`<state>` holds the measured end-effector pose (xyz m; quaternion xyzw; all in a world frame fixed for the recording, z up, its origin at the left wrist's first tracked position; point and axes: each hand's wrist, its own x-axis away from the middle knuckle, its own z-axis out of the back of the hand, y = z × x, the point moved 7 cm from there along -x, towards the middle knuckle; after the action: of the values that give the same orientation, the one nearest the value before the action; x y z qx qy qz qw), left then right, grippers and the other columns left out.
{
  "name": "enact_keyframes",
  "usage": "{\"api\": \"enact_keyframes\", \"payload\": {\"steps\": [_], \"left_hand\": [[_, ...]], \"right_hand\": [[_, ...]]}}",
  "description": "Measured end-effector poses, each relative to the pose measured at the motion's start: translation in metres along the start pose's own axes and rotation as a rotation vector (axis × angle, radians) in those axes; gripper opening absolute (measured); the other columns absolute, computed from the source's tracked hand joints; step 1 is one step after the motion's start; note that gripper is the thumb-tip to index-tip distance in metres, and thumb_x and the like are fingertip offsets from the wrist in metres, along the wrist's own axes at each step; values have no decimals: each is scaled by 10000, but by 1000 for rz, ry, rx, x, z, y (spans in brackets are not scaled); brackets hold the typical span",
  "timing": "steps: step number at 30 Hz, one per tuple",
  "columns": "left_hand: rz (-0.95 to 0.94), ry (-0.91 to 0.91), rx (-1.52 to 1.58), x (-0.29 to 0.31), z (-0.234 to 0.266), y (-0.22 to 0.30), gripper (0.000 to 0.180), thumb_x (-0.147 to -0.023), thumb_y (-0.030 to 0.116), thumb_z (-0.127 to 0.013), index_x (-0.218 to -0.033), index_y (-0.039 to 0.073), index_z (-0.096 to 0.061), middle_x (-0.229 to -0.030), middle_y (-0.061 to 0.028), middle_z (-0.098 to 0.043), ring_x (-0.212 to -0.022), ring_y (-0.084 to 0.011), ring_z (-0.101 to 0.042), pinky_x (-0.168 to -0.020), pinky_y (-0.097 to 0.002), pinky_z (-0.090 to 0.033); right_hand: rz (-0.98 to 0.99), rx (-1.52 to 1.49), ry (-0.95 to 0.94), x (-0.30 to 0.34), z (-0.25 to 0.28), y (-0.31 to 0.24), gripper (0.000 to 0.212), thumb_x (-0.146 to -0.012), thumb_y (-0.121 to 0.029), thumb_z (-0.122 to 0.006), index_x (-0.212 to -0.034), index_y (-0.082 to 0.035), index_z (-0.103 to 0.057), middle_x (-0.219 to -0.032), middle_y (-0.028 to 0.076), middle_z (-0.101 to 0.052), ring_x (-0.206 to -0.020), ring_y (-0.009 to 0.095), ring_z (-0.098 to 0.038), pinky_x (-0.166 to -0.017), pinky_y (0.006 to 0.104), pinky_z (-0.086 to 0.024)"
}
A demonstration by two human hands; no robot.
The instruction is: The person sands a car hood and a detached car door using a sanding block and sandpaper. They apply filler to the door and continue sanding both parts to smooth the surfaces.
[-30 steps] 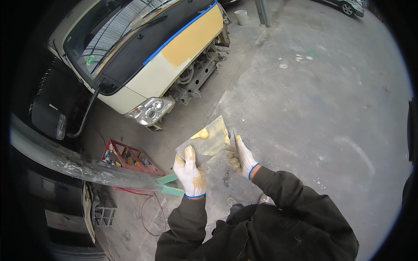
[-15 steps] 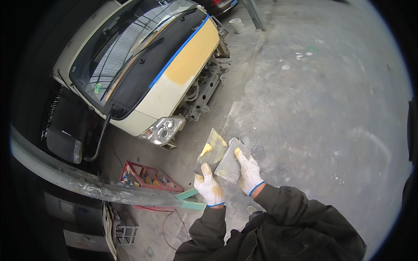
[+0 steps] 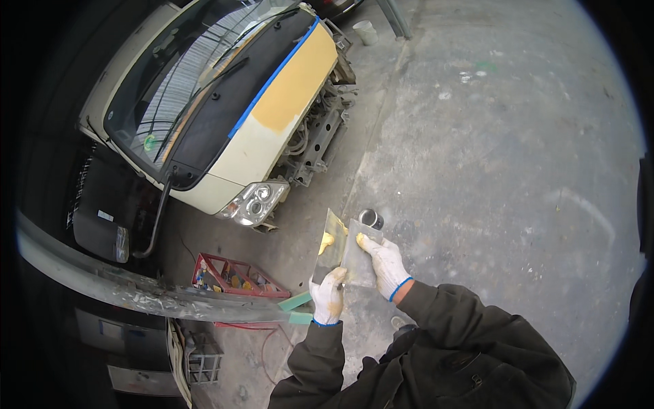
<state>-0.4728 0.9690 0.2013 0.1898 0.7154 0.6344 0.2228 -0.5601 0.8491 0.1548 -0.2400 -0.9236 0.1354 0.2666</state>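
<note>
In my gloved left hand (image 3: 328, 301) is a flat putty spreader (image 3: 331, 256), the thumb pressed on its face and the fingers behind. Pale yellow putty (image 3: 327, 241) lies in a lump on that spreader, with more along its right edge. My right hand (image 3: 388, 266), also in a white glove with a blue cuff, grips a second grey flat spreader (image 3: 360, 264). The right glove's thumb tip is yellow. The two spreaders come together at their inner edges; whether they touch I cannot tell. Just beyond them, an open round can (image 3: 370, 218) stands on the floor.
A cream vehicle front (image 3: 221, 167) fills the upper left, with a yellow patch (image 3: 286, 92), blue tape (image 3: 272, 78) and exposed metal parts (image 3: 317, 146). A grey beam (image 3: 136, 290) crosses the lower left, beside a red rack (image 3: 238, 273) and green blocks (image 3: 296, 301). Farther off stands a white bucket (image 3: 366, 32).
The spreader in my left hand has turned more upright and edge-on. My right hand has shifted slightly left and down with its spreader, uncovering the can behind.
</note>
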Motion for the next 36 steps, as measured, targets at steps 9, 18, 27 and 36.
{"api": "enact_keyframes", "payload": {"steps": [9,18,27,36], "left_hand": [[252,-235,-126,-8,17,-9,307,-817,-18,-639,-1122,-28,-668,-1011,-81,-687,-834,-155,-626,-769,-274,-495],[445,-333,14,-2,-17,-6,623,-810,-57,-610,-1427,-55,-525,-1273,-114,-670,-951,-150,-630,-804,-242,-482],[509,-526,-63,-48,-89,-33,614,-842,-41,-623,-1447,-29,-520,-1249,-86,-686,-888,-116,-625,-758,-241,-473],[482,-862,-186,-129,-229,-59,361,-949,202,-689,-1272,47,-639,-966,32,-624,-819,-75,-540,-714,-266,-452]], "right_hand": [[5,132,22,-17,3,-16,238,-970,-170,-709,-1167,-41,-673,-1012,65,-718,-834,176,-697,-746,362,-584],[153,493,-174,-50,7,-91,244,-969,-171,-701,-1144,-1,-702,-950,58,-736,-798,126,-689,-694,297,-562],[273,681,-88,-53,33,-161,273,-964,-159,-689,-1157,34,-693,-975,83,-742,-823,134,-686,-722,311,-566],[410,800,136,-76,65,-250,299,-959,-134,-696,-1199,46,-685,-1005,74,-744,-895,106,-647,-790,306,-546]]}}
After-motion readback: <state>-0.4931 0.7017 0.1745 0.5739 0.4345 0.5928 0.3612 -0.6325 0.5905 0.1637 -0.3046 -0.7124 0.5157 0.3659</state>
